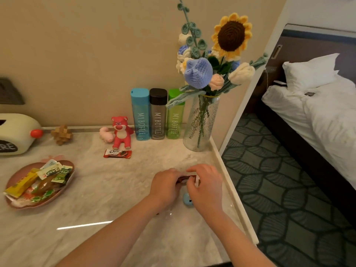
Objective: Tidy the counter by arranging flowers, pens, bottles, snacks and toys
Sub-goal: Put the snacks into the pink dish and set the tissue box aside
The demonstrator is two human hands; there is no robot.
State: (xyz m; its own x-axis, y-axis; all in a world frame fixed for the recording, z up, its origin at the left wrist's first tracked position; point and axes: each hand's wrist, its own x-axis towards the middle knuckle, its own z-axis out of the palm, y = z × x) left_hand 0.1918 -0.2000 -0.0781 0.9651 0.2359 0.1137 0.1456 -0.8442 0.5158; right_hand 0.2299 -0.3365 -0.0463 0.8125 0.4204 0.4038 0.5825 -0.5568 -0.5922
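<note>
on the marble counter (107, 189), both hands' (165, 186) grip pinches a brown-red snack wrapper (185, 179).

"my bottle" on three bottles (158, 114); "dove" on chocolate wrapper (117, 153).

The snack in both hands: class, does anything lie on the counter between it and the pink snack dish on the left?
Nothing visible does. Both the left hand and right hand hold the brown snack; bare marble runs left to the pink dish. The Dove bar lies farther back, off that line.
</note>
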